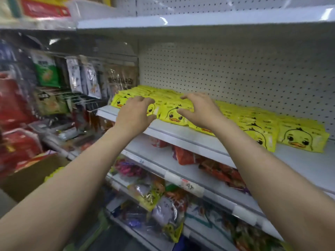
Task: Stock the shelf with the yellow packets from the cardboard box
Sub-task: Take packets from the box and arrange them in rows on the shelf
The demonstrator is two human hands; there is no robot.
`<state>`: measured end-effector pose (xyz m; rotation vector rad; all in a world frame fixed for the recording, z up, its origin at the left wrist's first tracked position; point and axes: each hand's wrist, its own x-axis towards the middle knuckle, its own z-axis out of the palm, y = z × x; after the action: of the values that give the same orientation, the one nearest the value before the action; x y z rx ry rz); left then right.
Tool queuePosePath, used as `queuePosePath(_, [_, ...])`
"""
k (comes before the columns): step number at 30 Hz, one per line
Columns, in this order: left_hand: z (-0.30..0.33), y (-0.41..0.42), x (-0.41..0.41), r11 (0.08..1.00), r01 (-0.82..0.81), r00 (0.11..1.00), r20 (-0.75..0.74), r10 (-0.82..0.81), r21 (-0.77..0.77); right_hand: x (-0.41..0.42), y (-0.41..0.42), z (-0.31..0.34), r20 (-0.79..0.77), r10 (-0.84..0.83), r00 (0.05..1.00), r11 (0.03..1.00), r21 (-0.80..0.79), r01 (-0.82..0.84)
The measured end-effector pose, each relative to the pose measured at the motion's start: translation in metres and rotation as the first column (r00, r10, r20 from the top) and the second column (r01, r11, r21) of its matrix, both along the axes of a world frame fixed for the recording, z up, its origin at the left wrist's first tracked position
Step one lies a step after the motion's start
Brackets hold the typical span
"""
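Yellow packets printed with a duck face lie in stacks along the white shelf [184,135]. The leftmost stack [174,113] sits at the shelf's front left, and more yellow packets [301,138] run off to the right. My left hand [135,115] hovers at the left end of that stack with spread, relaxed fingers and holds nothing. My right hand [197,109] is over the same stack, fingers spread, thumb near a packet's front face. The cardboard box [30,176] stands low at the left, with a bit of yellow showing inside it.
A white pegboard [235,73] backs the shelf, with another white shelf [199,20] above. Hanging snack bags [47,71] fill the hooks at left. Lower shelves hold red and mixed snack bags [217,169]. A price tag [190,186] sits on a lower rail.
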<state>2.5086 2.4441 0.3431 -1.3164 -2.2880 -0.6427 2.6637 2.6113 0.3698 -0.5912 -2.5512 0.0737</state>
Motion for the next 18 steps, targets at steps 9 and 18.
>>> queuePosePath(9, [-0.027,-0.144,-0.07,0.984,-0.175,0.982,-0.075,0.175,0.005,-0.105,-0.116,-0.026,-0.035,0.286,0.958,0.957,-0.034,-0.287])
queuePosePath(18, [-0.041,-0.201,-0.184,0.932,-0.362,0.931,-0.051,0.363,0.028,-0.261,-0.161,-0.041,-0.022,0.416,0.909,0.91,0.015,-0.415])
